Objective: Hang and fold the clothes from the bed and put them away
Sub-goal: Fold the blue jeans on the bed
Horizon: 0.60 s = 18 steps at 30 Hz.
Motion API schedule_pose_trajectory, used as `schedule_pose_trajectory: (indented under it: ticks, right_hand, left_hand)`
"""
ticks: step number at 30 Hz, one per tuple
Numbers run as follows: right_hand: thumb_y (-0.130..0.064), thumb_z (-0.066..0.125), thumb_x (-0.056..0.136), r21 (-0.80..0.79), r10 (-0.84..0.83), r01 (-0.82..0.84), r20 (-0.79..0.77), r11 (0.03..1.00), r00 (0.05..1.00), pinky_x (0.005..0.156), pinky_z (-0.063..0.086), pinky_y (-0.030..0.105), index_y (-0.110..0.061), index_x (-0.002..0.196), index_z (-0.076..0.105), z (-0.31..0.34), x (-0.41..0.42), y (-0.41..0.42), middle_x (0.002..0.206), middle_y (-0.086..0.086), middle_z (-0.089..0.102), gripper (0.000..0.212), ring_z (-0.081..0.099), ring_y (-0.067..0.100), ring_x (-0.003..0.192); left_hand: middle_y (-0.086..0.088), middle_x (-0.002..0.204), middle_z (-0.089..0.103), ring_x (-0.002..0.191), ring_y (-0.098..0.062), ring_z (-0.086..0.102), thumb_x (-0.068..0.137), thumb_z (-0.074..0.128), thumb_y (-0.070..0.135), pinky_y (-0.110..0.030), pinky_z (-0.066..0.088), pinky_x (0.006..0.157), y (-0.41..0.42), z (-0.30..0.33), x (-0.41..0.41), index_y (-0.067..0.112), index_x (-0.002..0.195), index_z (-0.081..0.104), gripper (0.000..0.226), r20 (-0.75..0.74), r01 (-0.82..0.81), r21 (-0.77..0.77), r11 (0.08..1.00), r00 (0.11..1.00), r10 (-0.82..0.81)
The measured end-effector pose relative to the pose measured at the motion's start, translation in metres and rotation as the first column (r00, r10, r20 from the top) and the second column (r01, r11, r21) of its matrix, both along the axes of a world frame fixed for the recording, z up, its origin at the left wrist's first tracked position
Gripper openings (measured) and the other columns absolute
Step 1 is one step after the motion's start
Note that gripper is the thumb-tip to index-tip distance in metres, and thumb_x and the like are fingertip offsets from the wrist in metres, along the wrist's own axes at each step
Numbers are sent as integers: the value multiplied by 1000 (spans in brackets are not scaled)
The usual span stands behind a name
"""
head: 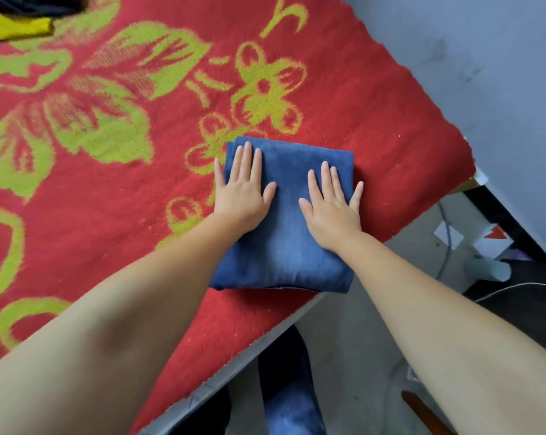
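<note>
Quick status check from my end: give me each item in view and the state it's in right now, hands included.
Blue jeans: folded into a compact rectangle, lying flat near the bed's edge.
Left hand: open, fingers straight, pressing flat on the jeans.
Right hand: open, fingers spread, pressing flat on the jeans.
Red blanket: spread over the bed.
Yellow garment: unfolded, at the far corner, partly out of frame.
</note>
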State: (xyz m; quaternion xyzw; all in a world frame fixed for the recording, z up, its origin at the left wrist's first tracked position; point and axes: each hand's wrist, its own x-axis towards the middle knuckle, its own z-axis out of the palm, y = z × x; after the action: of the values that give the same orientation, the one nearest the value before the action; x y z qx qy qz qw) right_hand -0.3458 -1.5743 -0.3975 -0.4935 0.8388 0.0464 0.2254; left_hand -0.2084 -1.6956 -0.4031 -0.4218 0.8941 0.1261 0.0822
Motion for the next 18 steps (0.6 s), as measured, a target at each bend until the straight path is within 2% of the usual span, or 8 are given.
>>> schedule_pose_trajectory:
  ticks: [1, 3, 5, 7, 9, 12, 14, 18]
  right_hand:
    - [-43, 18, 102, -12, 24, -24, 3, 1000, 1000, 111, -12, 61, -19, 154, 2, 9, 3, 6, 161, 4, -11, 59, -12, 17, 148]
    - [-41, 29, 100, -53, 141, -140, 10, 989, 990, 112, -8, 62, -14, 153, 16, 25, 23, 31, 161, 10, 4, 62, 1, 22, 149]
    - [-43, 55, 85, -51, 272, -272, -14, 961, 962, 112, 9, 65, -6, 148, 33, 31, 56, 64, 156, 19, 23, 76, 20, 29, 146]
    - [-38, 76, 62, 12, 293, -293, -66, 956, 954, 108, 25, 65, -5, 142, 44, 27, 77, 89, 150, 22, 35, 91, 34, 32, 140]
    - [-29, 78, 65, 59, 225, -220, -116, 974, 967, 109, 15, 66, -16, 150, 28, 14, 85, 95, 156, 18, 23, 99, 24, 33, 144]
    - [-22, 57, 89, 74, 170, -160, -167, 984, 971, 107, -14, 65, -28, 145, -24, -7, 84, 85, 156, 12, -24, 99, -14, 33, 146]
    - [-20, 51, 93, 125, 163, -142, -183, 982, 970, 107, -13, 65, -28, 144, -28, -8, 82, 78, 158, 10, -22, 95, -17, 32, 146]
    - [-18, 48, 96, 152, 185, -166, -114, 974, 976, 112, 3, 64, -31, 151, -13, 13, 74, 66, 161, 7, -11, 83, -11, 32, 147]
  left_hand:
    - [-10, 160, 8, 148, -21, 4, 96, 27, 48, -53, -5, 116, 9, 10, 7, 6, 152, 14, 70, -3, 66, -57, 996, 998, -66]
    - [-18, 153, 28, 144, -28, 24, 92, 32, 45, -54, 12, 115, 42, 24, 30, -1, 145, 33, 70, -33, 249, -124, 960, 966, -255]
    - [-22, 143, 44, 136, -34, 39, 85, 44, 47, -56, 28, 109, 81, 26, 59, -2, 136, 47, 71, -26, 416, -116, 902, 907, -421]
    - [-23, 141, 46, 133, -37, 41, 73, 65, 48, -57, 33, 107, 106, 20, 77, -1, 134, 50, 80, 14, 451, -60, 890, 892, -451]
    - [-21, 142, 45, 134, -34, 41, 64, 77, 34, -57, 35, 106, 114, 14, 82, 4, 137, 49, 83, 85, 423, -51, 905, 905, -418]
    - [-17, 145, 43, 136, -29, 40, 70, 74, 19, -58, 36, 105, 110, 5, 75, 15, 142, 45, 77, 164, 428, -134, 894, 899, -406]
    - [-15, 147, 42, 137, -26, 38, 74, 73, 22, -59, 36, 105, 103, 6, 70, 20, 143, 43, 75, 199, 447, -152, 882, 888, -416]
    - [-12, 151, 36, 140, -27, 33, 84, 65, 24, -62, 35, 103, 94, 24, 67, 25, 146, 36, 69, 230, 413, -103, 905, 895, -383]
